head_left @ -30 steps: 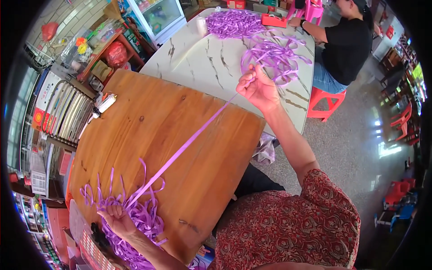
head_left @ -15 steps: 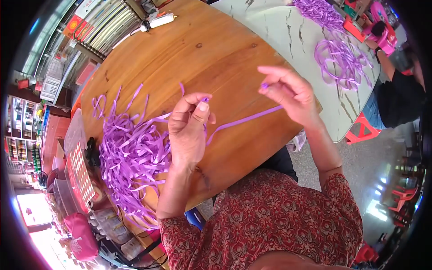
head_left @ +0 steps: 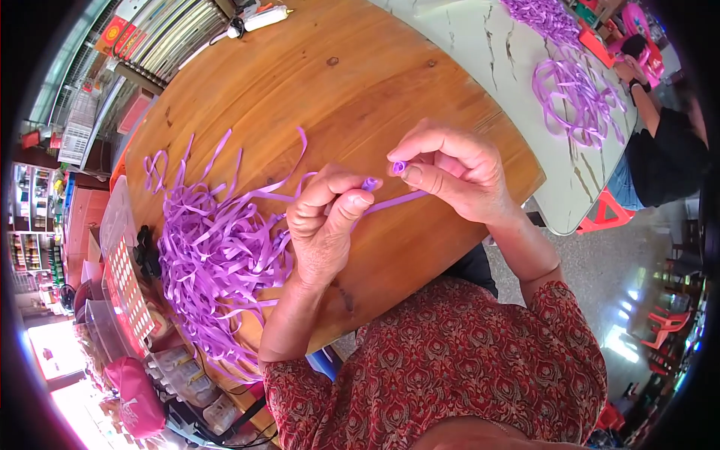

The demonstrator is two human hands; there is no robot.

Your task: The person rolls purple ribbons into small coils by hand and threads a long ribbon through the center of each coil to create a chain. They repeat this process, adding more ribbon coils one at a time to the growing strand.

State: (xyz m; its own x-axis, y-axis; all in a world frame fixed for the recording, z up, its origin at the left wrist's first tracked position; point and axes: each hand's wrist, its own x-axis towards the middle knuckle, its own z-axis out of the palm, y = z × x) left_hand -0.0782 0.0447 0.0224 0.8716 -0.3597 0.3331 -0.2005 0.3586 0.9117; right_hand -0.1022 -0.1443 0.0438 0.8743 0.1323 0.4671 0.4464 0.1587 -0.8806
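My left hand [head_left: 326, 225] and my right hand [head_left: 450, 169] meet above the round wooden table [head_left: 300, 82]. Both pinch the same purple ribbon strip [head_left: 390, 201], which runs between the fingertips. The right thumb and forefinger hold its curled end, and the left thumb presses it a little lower. To the left lies a loose heap of purple ribbon strips [head_left: 214, 251] on the wood, reaching to the table's near edge.
A pale marbled table [head_left: 517, 82] behind carries more purple ribbon loops [head_left: 574, 94], with another person [head_left: 664, 150] seated at its right. A white tube-like object [head_left: 266, 16] lies at the far rim. A red-and-white grid tray [head_left: 124, 289] and clutter stand at the left.
A second ago the hands were far apart with a strip stretched across the table. They have come together over the near part, the right hand closing in on the left.
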